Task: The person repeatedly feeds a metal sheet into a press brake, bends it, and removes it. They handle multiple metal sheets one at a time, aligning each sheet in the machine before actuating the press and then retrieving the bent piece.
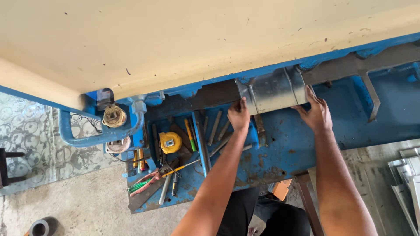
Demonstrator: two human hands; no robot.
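Flanking sheet metal (pixel 273 91) (tools beside): hands (pixel 238 116).

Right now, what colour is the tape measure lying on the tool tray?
Yellow, with a grey square centre; the tape measure shows in the head view.

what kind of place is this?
Likely a sheet-metal workshop: both hands, left and right, hold a bent grey metal sheet at a big blue steel machine, beside a yellow tape measure and red-handled pliers.

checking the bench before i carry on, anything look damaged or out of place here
Nothing broken shows. The blue machine bed has rust patches, and loose tools lie jumbled beside the yellow tape measure. Both hands hold the sheet metal piece level.
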